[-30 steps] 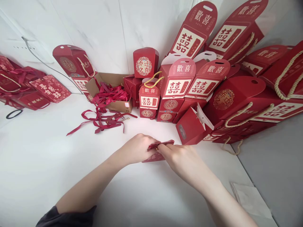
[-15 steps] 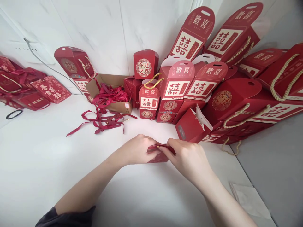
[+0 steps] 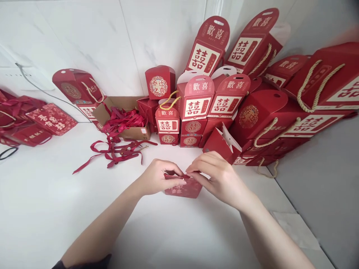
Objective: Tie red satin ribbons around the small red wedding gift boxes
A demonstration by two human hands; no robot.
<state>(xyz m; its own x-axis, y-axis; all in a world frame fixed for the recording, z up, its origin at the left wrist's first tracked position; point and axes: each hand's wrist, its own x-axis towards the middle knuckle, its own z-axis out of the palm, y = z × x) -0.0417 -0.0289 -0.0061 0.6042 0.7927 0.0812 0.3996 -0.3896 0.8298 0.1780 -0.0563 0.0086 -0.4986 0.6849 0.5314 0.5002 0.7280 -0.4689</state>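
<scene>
A small red box (image 3: 183, 189) with pale lettering on its front stands upright on the white table, between my hands. My left hand (image 3: 161, 175) pinches the upper left edge of this box between thumb and fingers. At the upper right edge, my right hand (image 3: 214, 173) closes its thumb and fingertips on the top of the same box. The fingertips of both hands nearly meet at the middle of the top edge. Part of the box top is hidden by the fingers.
Behind lie loose red ribbons (image 3: 116, 152) and an open cardboard box (image 3: 134, 133) full of ribbons. Stacked red gift boxes (image 3: 196, 104) crowd the back and right. More red boxes (image 3: 52, 119) and a black ring (image 3: 9, 152) are at the left. White table (image 3: 157, 231) in front.
The view has shifted, so the background boxes appear further left. My fingers have moved on the box's top edge, and more of its lettered front now shows.
</scene>
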